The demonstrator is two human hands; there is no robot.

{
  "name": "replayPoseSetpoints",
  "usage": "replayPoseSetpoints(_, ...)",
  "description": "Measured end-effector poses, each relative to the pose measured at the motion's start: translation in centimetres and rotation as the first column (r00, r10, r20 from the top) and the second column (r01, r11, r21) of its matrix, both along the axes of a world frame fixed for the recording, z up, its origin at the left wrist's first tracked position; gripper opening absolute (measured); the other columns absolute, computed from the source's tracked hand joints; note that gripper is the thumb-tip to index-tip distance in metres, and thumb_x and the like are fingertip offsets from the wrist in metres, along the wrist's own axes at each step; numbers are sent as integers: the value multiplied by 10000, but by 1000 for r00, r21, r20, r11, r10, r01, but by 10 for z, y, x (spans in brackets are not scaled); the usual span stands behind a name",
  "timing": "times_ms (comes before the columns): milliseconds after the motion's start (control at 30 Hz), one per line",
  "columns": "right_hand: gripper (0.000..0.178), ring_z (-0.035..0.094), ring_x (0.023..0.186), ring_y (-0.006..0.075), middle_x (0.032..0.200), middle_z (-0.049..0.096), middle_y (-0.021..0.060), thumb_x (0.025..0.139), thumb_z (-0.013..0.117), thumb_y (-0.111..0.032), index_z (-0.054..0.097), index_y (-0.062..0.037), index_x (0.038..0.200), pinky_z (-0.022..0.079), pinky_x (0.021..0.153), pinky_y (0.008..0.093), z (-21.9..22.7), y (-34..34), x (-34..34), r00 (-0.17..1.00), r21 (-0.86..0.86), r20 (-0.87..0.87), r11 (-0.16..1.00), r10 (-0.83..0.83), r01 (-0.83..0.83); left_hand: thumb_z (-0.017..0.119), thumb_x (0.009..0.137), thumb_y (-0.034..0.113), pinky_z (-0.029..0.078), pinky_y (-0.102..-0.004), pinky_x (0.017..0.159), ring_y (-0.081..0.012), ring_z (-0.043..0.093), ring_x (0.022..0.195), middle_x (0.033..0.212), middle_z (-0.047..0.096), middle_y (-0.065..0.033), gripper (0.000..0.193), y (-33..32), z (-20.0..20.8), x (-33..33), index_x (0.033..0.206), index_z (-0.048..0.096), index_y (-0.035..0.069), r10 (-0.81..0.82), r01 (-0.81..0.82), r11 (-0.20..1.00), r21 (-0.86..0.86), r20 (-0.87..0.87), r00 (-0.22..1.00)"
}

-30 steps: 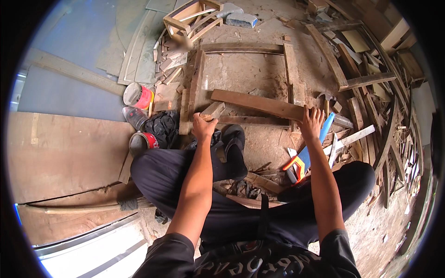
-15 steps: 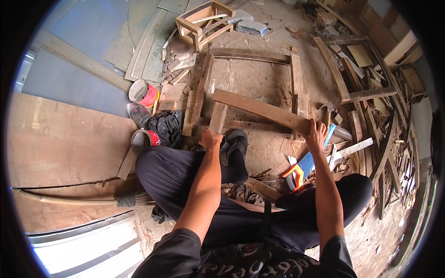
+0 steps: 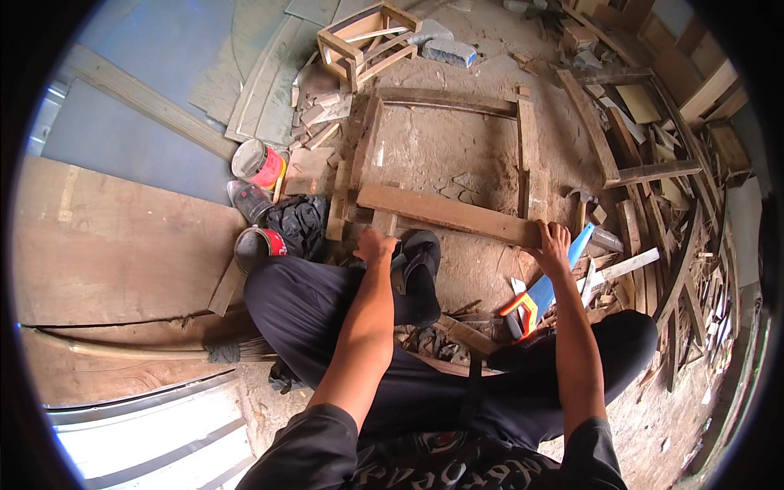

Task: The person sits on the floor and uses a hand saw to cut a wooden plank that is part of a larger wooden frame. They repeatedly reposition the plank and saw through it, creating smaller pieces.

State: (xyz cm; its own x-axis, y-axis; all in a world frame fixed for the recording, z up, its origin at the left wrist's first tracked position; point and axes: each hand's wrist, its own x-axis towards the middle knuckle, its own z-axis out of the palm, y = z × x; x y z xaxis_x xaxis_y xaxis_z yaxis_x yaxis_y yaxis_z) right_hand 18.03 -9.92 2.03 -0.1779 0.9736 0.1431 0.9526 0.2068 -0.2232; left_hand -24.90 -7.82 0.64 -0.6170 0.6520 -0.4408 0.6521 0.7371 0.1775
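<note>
A long wooden plank [image 3: 449, 214] lies across the near side of a rectangular wooden frame [image 3: 457, 101] on the dirt floor. My right hand [image 3: 553, 247] is closed round the plank's right end. In my left hand [image 3: 376, 245] is a short piece of wood [image 3: 384, 221], gripped at its near end; its far end meets or goes under the plank's left part, and I cannot tell whether they are joined. Most of the frame's near rail is hidden by the plank. Beside my right forearm rests a handsaw [image 3: 559, 273] with a blue blade and orange handle.
A hammer [image 3: 581, 200] lies right of the frame. Piled scrap wood [image 3: 674, 269] and another wooden frame [image 3: 653, 171] fill the right side. On the left are paint cans [image 3: 260, 163], a black plastic bag [image 3: 298, 222] and plywood sheets [image 3: 122, 245]. A small wooden stool-like frame [image 3: 367, 49] stands far off.
The plank's left end has come nearer and slightly left, so the plank now lies closer to the frame's near side. Both hands keep their grips; the whole view has shifted slightly.
</note>
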Motion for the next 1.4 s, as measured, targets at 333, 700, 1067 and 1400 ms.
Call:
replayPoseSetpoints(333, 826, 396, 1319, 420, 1328, 451, 218, 765, 820, -372, 441, -150, 1465, 206, 1186, 594, 14, 12, 3, 1000, 12, 0, 1000, -10, 10, 810, 745, 332, 444, -501, 1033, -280, 587, 1250, 1343, 611, -104, 635, 2, -8, -6, 1294, 590, 100, 1, 0, 996, -85, 11, 1000)
replayPoseSetpoints(700, 817, 410, 1291, 412, 1304, 464, 201, 737, 852, -318, 472, -124, 1434, 239, 1175, 558, 14, 27, 15, 994, -46, -58, 994, 95, -98, 821, 726, 333, 436, -518, 1052, -292, 590, 1249, 1339, 622, -117, 593, 4, -12, -12, 1231, 642, 77, 4, -5, 999, -43, -22, 1000)
replayPoseSetpoints(1067, 954, 397, 1337, 394, 1346, 477, 191, 664, 892, -417, 441, -120, 1451, 226, 1179, 585, 9, 15, 1, 995, -86, 52, 992, -89, 93, 830, 751, 405, 424, -521, 1070, -299, 564, 1286, 1379, 595, -131, 715, -1, 0, 5, 1336, 564, 89, 8, -7, 999, 53, -29, 1000)
replayPoseSetpoints(1400, 894, 351, 1423, 355, 1463, 439, 178, 738, 845, -400, 419, -145, 1481, 184, 1203, 592, 10, 22, 5, 992, -62, 95, 994, -83, 89, 801, 756, 325, 400, -542, 1095, -328, 528, 1320, 1416, 555, -156, 723, 2, -3, -3, 1377, 524, 78, 0, -2, 1000, 15, 85, 996)
